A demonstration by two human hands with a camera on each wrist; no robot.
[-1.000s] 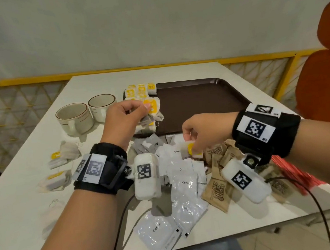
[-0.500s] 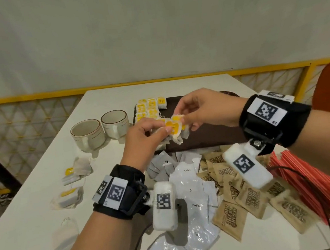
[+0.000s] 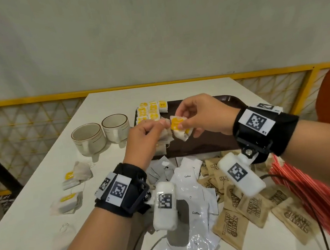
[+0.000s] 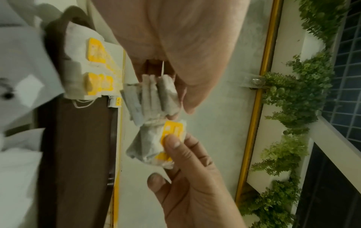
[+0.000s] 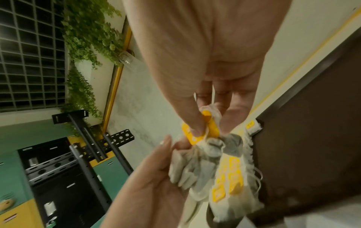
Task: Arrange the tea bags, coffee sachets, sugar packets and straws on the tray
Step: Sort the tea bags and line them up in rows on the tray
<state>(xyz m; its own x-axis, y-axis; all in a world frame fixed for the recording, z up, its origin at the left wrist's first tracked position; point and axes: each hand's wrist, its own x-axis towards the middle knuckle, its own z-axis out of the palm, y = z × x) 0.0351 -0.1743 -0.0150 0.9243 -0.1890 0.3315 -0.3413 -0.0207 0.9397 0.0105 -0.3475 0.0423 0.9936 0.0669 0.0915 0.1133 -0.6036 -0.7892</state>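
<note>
Above the brown tray (image 3: 212, 142), our left hand (image 3: 141, 139) grips a bundle of tea bags (image 4: 154, 94) while our right hand (image 3: 201, 115) pinches one yellow-tagged bag (image 3: 178, 128) free. Next, we judge, it must join the row (image 3: 151, 112) at the tray's far-left corner.

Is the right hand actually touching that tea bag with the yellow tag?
Touching. The left wrist view shows the right hand's thumb pressed on the yellow tag of the tea bag.
</note>
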